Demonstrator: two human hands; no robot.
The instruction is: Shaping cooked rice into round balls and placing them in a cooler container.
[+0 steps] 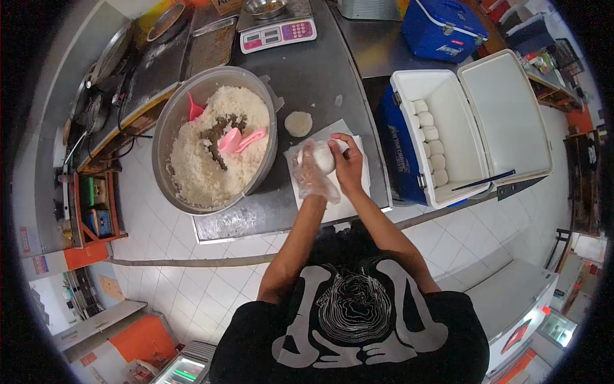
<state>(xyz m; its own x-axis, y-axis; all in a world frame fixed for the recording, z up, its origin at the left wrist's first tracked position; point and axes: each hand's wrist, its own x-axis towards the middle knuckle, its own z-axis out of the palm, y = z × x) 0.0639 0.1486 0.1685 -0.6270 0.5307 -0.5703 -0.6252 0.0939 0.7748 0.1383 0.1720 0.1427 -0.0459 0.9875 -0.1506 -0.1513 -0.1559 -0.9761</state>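
My left hand (311,170), in a clear plastic glove, cups a rounded white bundle (324,157) from its left side. The bare fingers of my right hand (348,161) grip its right edge. Beneath both hands lie white paper sheets (341,209) on the dark metal table (316,72). A pale round disc (298,124), possibly pressed rice, rests just beyond my left hand. To the left stands a large grey tub (165,144) of what looks like cooked white rice (196,165). A pink scoop (231,140) sits in the rice, and a darker pink utensil (195,112) leans at the tub's wall.
Right of the table, an open blue cooler (398,139) holds several rounded white bundles (435,148) along its left wall; its lid (508,115) is swung right. Another blue cooler (441,31) stands behind. A digital scale (278,36) and a metal tray (209,48) are at the back.
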